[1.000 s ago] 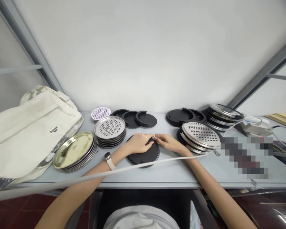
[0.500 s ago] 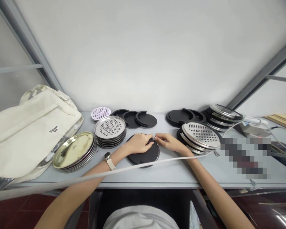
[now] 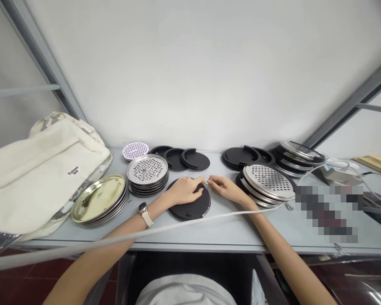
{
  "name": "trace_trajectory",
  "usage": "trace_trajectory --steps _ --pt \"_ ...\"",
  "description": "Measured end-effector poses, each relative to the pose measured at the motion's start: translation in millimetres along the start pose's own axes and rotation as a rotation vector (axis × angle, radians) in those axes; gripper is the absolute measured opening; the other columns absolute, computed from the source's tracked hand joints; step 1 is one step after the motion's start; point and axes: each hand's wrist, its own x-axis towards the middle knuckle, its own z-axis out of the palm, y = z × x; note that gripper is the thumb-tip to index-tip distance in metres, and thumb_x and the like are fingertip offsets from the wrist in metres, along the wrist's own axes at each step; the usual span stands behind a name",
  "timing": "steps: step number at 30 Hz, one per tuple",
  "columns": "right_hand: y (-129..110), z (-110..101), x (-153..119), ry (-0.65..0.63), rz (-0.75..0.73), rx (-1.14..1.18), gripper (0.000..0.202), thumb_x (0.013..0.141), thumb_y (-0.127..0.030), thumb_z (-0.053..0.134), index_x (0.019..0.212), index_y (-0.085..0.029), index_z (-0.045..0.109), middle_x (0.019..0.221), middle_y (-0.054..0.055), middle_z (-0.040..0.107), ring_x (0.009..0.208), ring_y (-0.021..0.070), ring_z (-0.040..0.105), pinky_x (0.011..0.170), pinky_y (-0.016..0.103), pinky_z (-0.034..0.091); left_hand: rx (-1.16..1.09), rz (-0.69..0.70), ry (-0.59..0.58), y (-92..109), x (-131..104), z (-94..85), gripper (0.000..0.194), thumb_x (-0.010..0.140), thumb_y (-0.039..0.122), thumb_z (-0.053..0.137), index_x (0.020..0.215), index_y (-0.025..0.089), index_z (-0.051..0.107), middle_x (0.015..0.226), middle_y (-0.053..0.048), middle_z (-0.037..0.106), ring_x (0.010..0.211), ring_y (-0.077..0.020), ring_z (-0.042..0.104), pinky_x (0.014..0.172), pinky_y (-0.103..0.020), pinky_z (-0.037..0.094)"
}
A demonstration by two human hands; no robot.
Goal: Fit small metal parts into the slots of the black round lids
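Fingers first, since that's where the action is: the right hand (image 3: 226, 189) has its thumb and fingertips pinched together on something tiny at the far right edge of a black disc. The left hand (image 3: 183, 190) lies palm down over that disc, thumb spread apart from the other fingers, index tip right by the pinch.

Going big to small, there's a plain pale wall (image 3: 193, 76) behind everything, then a light grey table (image 3: 231, 233) running the full width. Cream bag (image 3: 41, 169) slumps over the left end, easily the bulkiest item up there. A blurry white cord (image 3: 28, 257) cuts across in front of both forearms.

Next size down is the stacks: silver perforated plates on the right (image 3: 268, 182), gold-topped plates on the left (image 3: 98, 201), and another perforated pile (image 3: 147, 171) just beside those, nearer the middle. Black disc (image 3: 193, 207) sits flat between the two perforated piles, well in from the front edge. Farther back there's a lilac perforated disc (image 3: 135, 150), smaller again.

Then a watch (image 3: 142, 207) on the left wrist, and smallest of all, the clear shiny bit (image 3: 206, 183) in the pinch. Too small to tell what it is, honestly.
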Motion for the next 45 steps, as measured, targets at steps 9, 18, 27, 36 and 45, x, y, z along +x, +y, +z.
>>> trace_trajectory --steps 9,18,27,36,45 --pt "0 3 1 0.045 -0.020 -0.057 0.037 0.091 -0.046 0.037 0.078 -0.017 0.056 0.061 -0.002 0.048 0.058 0.0114 0.041 0.058 0.023 0.034 0.053 -0.100 0.007 2 -1 0.7 0.020 0.085 0.038 0.046 0.090 0.020 0.052 0.068 -0.003 0.062 0.062 -0.0205 0.060 0.057 -0.030 0.037" --pt "-2 9 1 0.100 -0.042 -0.076 0.035 0.093 -0.043 0.034 0.072 -0.018 0.047 0.062 -0.002 0.048 0.057 0.0110 0.041 0.057 0.023 0.032 0.053 -0.081 0.004 2 -1 2.4 0.021 0.087 0.038 0.044 0.093 0.020 0.052 0.072 -0.004 0.064 0.064 -0.0210 0.060 0.059 -0.030 0.038" --pt "-4 20 3 0.066 -0.052 -0.139 0.036 0.093 -0.041 0.032 0.069 -0.018 0.046 0.057 -0.004 0.043 0.054 0.0107 0.039 0.055 0.023 0.029 0.004 -0.127 0.002 3 -1 2.2 0.022 0.086 0.040 0.045 0.089 0.020 0.054 0.074 -0.003 0.064 0.066 -0.0208 0.060 0.058 -0.030 0.039" --pt "-5 24 6 0.081 -0.057 -0.174 0.031 0.093 -0.035 0.034 0.073 -0.018 0.049 0.060 -0.002 0.048 0.053 0.0111 0.042 0.055 0.023 0.030 -0.031 -0.139 0.017 4 -2 5.8 0.021 0.088 0.039 0.044 0.094 0.020 0.051 0.075 -0.003 0.061 0.066 -0.0210 0.060 0.060 -0.031 0.044" --pt "-4 24 5 0.075 -0.040 -0.228 0.032 0.095 -0.033 0.032 0.074 -0.018 0.051 0.059 0.000 0.053 0.053 0.0131 0.047 0.056 0.024 0.031 -0.229 0.064 0.212 6 -2 3.4 0.060 0.085 0.017 0.048 0.136 0.017 0.017 0.126 -0.014 0.047 0.120 -0.0217 0.046 0.100 -0.039 0.041"
